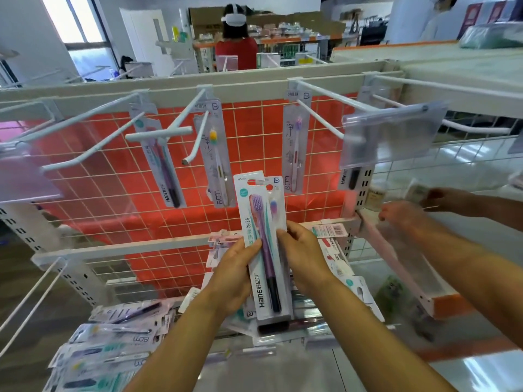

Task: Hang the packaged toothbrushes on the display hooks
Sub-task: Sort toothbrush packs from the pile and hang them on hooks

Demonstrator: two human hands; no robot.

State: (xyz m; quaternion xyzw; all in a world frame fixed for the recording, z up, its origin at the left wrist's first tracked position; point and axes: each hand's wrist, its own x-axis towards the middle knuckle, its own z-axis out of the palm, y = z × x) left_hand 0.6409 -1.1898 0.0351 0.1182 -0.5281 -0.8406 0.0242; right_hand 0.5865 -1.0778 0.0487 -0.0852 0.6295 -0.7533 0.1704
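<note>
The left hand and right hand each grip a side edge of a toothbrush pack, held upright below the hooks and not yet hung. It reads "Hane" and "NO-511". Four hung packs show behind it: two Hane, two BDM. A pile of packs lies below.

The held pack is standing upright between the left hand and the right hand, before the wire grid. Other packs are hanging on hooks above it; a pile of packs is lying below-left.
</note>
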